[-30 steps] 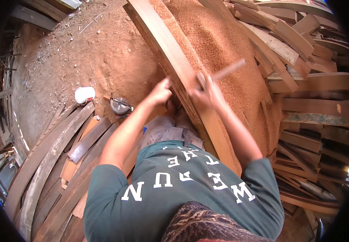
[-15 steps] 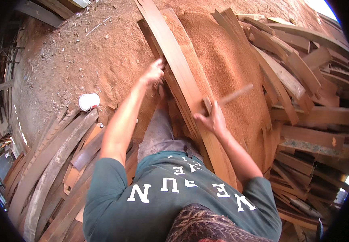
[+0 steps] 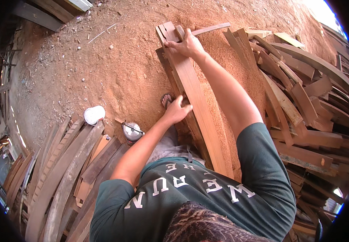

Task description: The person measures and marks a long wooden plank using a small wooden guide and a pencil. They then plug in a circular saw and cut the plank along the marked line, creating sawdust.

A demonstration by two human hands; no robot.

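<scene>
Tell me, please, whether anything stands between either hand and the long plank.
Nothing visible stands between the left hand and the long plank; that hand is at the plank's left edge. At the far end, the right hand holds a thin-armed wooden tool at the plank, the only thing visible between them.

Right fingers (image 3: 188,35) on wooden square (image 3: 211,29) — plank (image 3: 194,86) beneath

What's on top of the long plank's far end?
The right hand, gripping a small wooden block at the right edge of the plank. A thin stick juts out rightward. The wood under the hand is covered.
</scene>
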